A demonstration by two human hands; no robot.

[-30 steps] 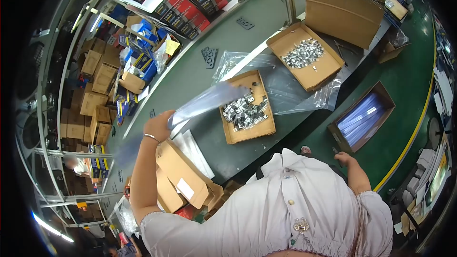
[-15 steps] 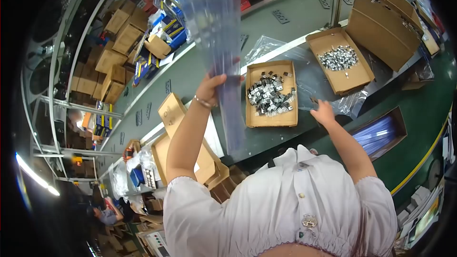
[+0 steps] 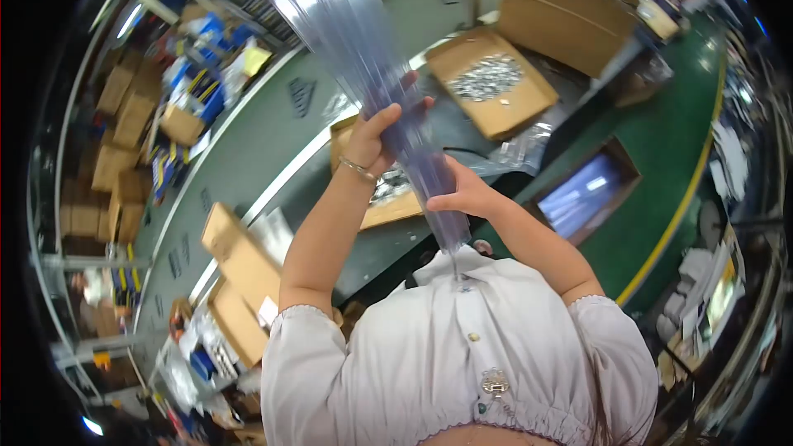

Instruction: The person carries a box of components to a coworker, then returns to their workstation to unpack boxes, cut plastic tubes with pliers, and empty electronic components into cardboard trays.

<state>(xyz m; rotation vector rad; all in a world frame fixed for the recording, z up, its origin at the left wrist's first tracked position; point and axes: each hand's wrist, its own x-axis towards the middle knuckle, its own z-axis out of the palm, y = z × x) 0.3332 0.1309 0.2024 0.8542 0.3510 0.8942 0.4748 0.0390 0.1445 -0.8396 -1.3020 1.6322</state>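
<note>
A bundle of long clear plastic tubes slants up from my chest toward the far left of the view. My left hand is wrapped around its middle, thumb in front and fingertips showing on the far side. Lower down, my right hand grips the same bundle near its bottom end. Behind the tubes, a shallow cardboard tray holding small metal-and-black parts is mostly hidden. Farther right, another cardboard tray carries a pile of small silvery parts.
An open cardboard box with more shiny tubes stands at right, beside the green floor. A tall carton rises behind the trays. Clear plastic film lies at the bench edge. An open carton sits at lower left.
My right hand has come from beside the trays onto the lower part of the tubes. The bundle has tilted, and the camera view has turned to the right.
</note>
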